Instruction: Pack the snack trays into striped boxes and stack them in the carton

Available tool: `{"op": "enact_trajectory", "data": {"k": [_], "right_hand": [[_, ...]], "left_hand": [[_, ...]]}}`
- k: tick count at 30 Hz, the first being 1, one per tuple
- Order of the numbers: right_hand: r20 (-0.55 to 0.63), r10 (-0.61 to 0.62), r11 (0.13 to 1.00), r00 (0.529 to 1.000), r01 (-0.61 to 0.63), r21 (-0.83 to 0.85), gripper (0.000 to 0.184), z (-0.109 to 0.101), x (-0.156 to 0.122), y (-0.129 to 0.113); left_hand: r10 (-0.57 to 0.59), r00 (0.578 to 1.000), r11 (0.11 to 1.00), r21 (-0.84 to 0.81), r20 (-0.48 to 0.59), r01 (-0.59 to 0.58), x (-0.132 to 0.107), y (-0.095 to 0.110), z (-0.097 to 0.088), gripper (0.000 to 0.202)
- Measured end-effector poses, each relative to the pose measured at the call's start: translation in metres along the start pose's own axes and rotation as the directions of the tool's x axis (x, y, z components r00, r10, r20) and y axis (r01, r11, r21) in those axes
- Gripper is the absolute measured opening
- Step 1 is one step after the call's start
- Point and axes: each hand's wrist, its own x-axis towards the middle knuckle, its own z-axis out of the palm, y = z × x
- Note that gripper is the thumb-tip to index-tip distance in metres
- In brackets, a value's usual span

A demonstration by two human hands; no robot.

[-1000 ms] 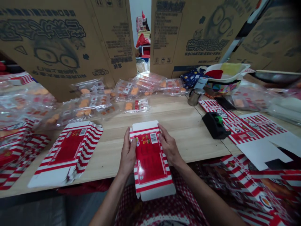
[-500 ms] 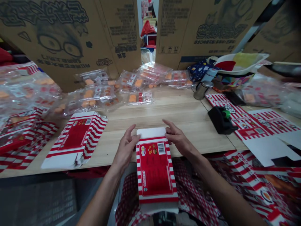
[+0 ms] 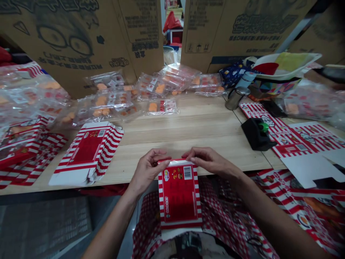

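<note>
A flat red-and-white striped carton with a barcode lies propped between my lap and the table's front edge. My left hand grips its far left corner, thumb on the top face and fingers curled behind. At the far right corner my right hand holds the same end, its thumb and fingers bent over the edge. The end flap between both hands looks bent back, with only a narrow white strip showing. On the table to the left lies a fanned stack of matching cartons.
Clear bags with orange toy pieces line the back of the table, before large cardboard boxes. To the right are a black tape dispenser, a metal flask and unfolded striped card sheets.
Both hands have closed in on the carton's far end, and its white flap has been bent over. The carton sits a little lower in view.
</note>
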Motion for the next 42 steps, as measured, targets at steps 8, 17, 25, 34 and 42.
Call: {"op": "enact_trajectory", "data": {"k": [8,17,25,34,42], "right_hand": [[0.026,0.046,0.993,0.999,-0.043,-0.106,0.018,-0.003,0.002,-0.026],[-0.066,-0.099,0.899,0.993,0.061,-0.435,0.020,0.006,-0.010,-0.039],[0.017,-0.123,0.924,0.992,0.121,-0.364,0.028,0.006,-0.019,-0.035],[0.001,-0.166,0.861,0.986,0.145,-0.487,0.012,0.024,-0.036,-0.033],[-0.124,-0.257,0.908,0.959,0.195,-0.372,0.016,0.036,-0.026,-0.026]], "left_hand": [[0.048,0.999,0.989,0.136,0.021,-0.050,-0.013,0.019,0.004,0.037],[0.045,0.996,0.990,0.134,0.076,-0.055,-0.026,0.012,-0.007,0.041],[-0.011,0.996,0.997,0.082,0.085,0.004,-0.023,0.006,-0.020,0.025],[0.042,0.965,0.957,0.267,0.257,-0.113,-0.026,0.015,-0.035,0.028],[0.161,0.914,0.807,0.484,0.372,-0.339,-0.026,0.033,-0.033,0.022]]}}
